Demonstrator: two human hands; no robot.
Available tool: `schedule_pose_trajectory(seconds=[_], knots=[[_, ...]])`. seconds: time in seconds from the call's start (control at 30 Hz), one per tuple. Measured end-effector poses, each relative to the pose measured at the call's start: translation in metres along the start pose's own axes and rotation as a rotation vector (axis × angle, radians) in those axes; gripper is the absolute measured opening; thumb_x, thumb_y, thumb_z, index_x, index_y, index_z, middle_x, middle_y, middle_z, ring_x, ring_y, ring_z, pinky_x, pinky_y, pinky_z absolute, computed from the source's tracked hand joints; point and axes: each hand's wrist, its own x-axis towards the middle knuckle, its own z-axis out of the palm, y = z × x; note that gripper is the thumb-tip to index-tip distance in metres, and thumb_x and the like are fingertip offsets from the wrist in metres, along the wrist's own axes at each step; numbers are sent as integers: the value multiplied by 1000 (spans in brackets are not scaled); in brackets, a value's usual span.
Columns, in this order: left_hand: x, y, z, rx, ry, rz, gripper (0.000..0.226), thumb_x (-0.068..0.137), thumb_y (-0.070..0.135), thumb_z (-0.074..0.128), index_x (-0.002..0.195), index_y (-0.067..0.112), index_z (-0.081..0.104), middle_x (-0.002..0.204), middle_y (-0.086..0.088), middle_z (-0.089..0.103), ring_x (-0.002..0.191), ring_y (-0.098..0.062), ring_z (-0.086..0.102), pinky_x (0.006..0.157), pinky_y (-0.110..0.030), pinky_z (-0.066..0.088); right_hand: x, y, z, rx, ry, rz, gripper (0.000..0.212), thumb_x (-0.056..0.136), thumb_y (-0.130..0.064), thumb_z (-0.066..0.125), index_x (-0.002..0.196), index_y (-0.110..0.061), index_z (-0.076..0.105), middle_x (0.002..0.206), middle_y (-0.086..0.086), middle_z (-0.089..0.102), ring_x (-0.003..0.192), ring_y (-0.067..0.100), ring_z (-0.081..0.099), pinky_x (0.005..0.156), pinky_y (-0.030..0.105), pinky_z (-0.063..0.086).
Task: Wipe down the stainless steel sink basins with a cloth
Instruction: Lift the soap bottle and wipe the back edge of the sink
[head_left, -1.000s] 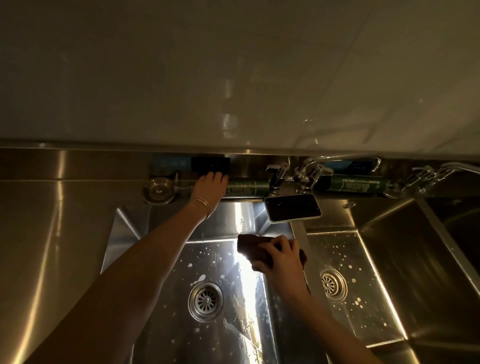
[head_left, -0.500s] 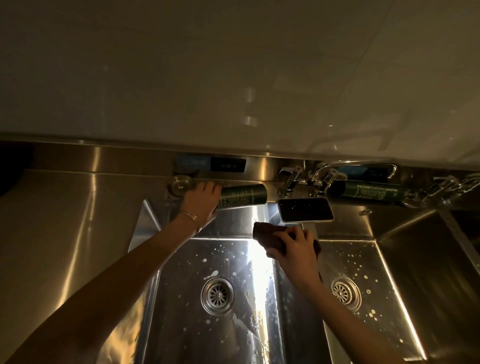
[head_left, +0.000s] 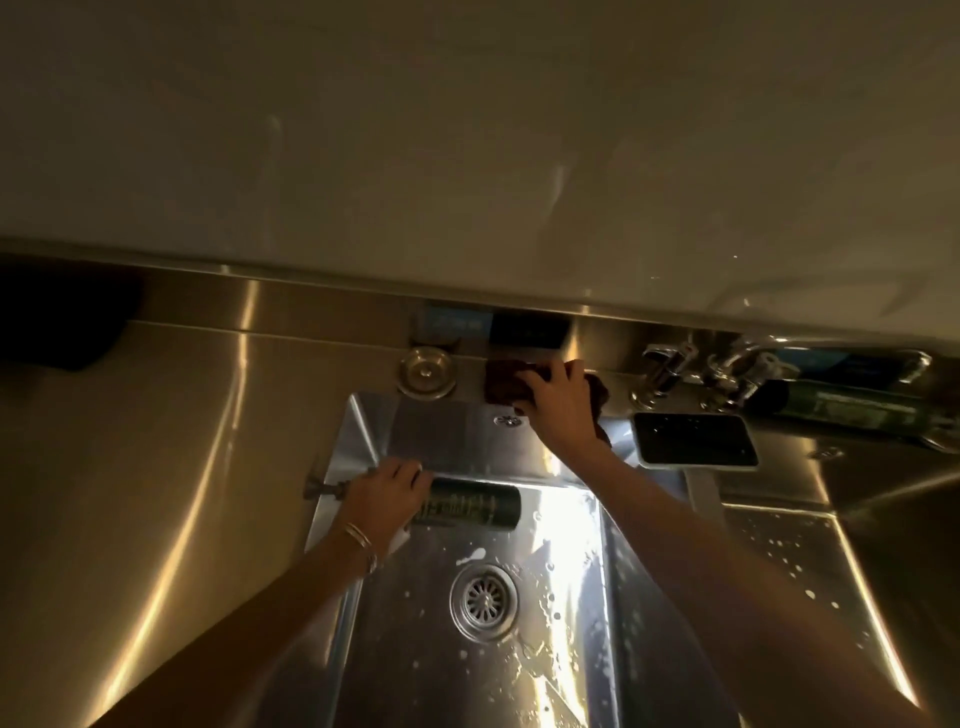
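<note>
My right hand (head_left: 563, 408) presses a dark brown cloth (head_left: 506, 387) onto the steel ledge behind the left sink basin (head_left: 415, 644). Part of the cloth shows to the left of the fingers and a bit at the wrist; the rest is under the hand. My left hand (head_left: 384, 501) grips a dark green bottle (head_left: 475, 508) lying sideways above the basin's back left corner. White foam spots dot the left basin floor around its drain (head_left: 484, 601). The right basin (head_left: 810, 582) is also speckled with white spots.
A black phone (head_left: 693, 440) lies face up on the divider ledge between the basins. Behind it stand the tap handles (head_left: 691, 371) and a second green bottle (head_left: 857, 408) lying flat. A round metal plug (head_left: 427, 371) sits on the ledge left of the cloth. A steel counter (head_left: 156, 467) stretches left.
My right hand carried the cloth from the basin divider up and left onto the back ledge. My left hand lifted the green bottle off that ledge and brought it down over the basin.
</note>
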Motion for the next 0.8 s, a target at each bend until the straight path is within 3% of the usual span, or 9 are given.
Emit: schedule_pose_trajectory(seconds=[0.23,0.43,0.6,0.8], knots=[[-1,-11,4,-92,34,26,79,8,25,90,84,14,74,82,-4,70,65,-19,68,39,-26,52,23,-12,23,58,-106,141,40,100,-29,43,140,-30,41,147,8,31,131,41,25,103,53,32],[4,-20,1,-123,17,52,79,10,24,92,86,13,74,82,-5,70,64,-19,67,40,-27,53,0,-6,28,-52,-92,49,46,96,-18,49,140,-30,41,146,7,34,130,40,28,100,48,36],[9,-23,2,-116,42,53,78,11,25,92,86,12,74,81,-6,70,64,-19,67,40,-29,53,46,-31,24,89,-162,181,50,93,-14,54,139,-29,43,146,9,30,134,43,22,106,56,28],[9,-19,4,-103,61,82,77,12,25,92,85,13,74,83,-5,71,66,-20,68,40,-30,54,2,-4,32,14,-97,33,46,93,-15,54,135,-29,48,143,6,38,131,38,29,99,52,37]])
